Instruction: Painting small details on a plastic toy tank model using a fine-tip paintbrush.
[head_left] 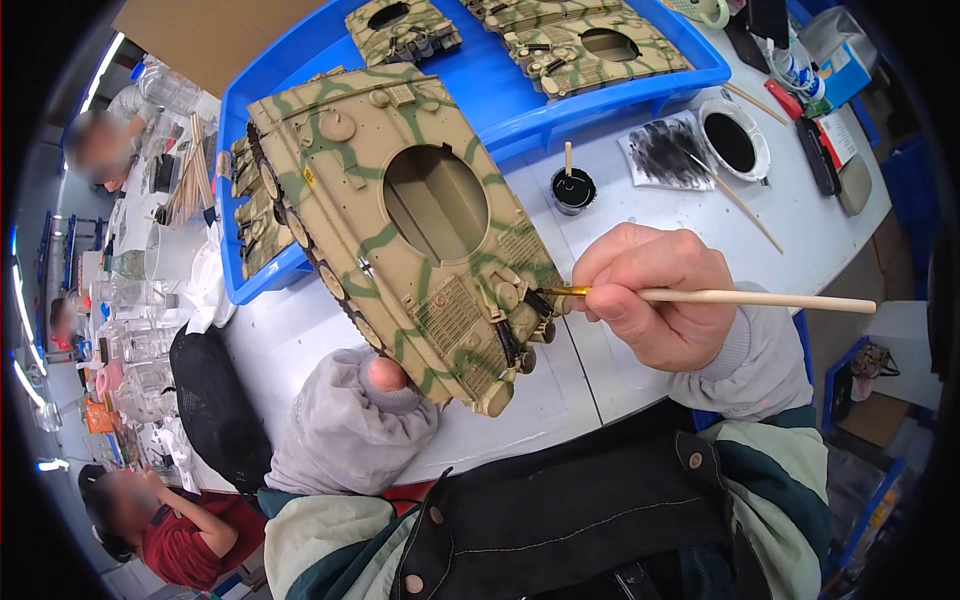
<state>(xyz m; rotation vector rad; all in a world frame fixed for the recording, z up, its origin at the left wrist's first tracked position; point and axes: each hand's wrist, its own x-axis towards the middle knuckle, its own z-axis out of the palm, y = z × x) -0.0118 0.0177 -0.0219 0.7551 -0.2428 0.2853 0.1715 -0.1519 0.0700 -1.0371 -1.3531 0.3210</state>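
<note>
My left hand (387, 375) holds up a tan and green camouflage model tank hull (335, 215) from below. Only a fingertip shows past the grey cuff; the hull hides the rest. A large oval opening lies in the hull's top. In my right hand (660, 285) is a thin paintbrush (775, 298) with a pale wooden handle, pinched near its brass-coloured ferrule. The brush tip meets the hull's end beside dark-painted tubular parts (510, 340). On the table beyond stands a small pot of black paint (573, 190) with a stick in it.
A blue tray (500, 135) behind the hull carries several more camouflaged hulls (605, 50). To the right are a black-smeared white sheet (665, 150), a white bowl of black paint (735, 140) and another brush (745, 210). A black bag (215, 400) lies left; other people sit there.
</note>
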